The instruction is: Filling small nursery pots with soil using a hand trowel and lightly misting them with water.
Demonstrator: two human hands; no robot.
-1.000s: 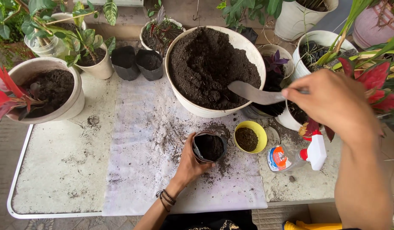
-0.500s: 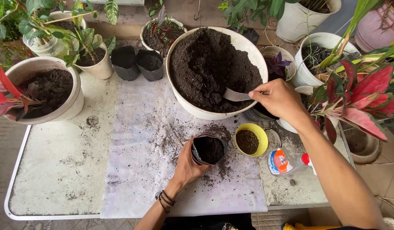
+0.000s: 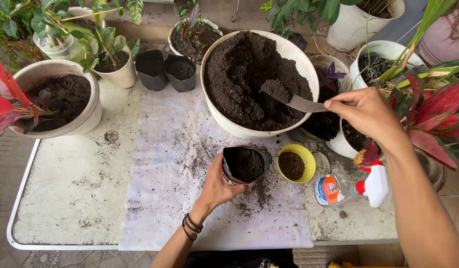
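White tabletop [image 3: 65, 198] is lying scattered with soil, plant pots crowding its far side. Left hand [image 3: 219, 186] is gripping a small black grow bag [image 3: 243, 166] near centre. Right hand [image 3: 366, 111] is clutching a trowel [image 3: 291, 99] loaded with soil over the big soil tub [image 3: 294, 52].

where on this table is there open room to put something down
The table's left part is bare, bordered by the white pot with the red plant and the white cloth. The cloth's near edge is also open. It is crowded around the small black bag, yellow bowl and spray bottle.
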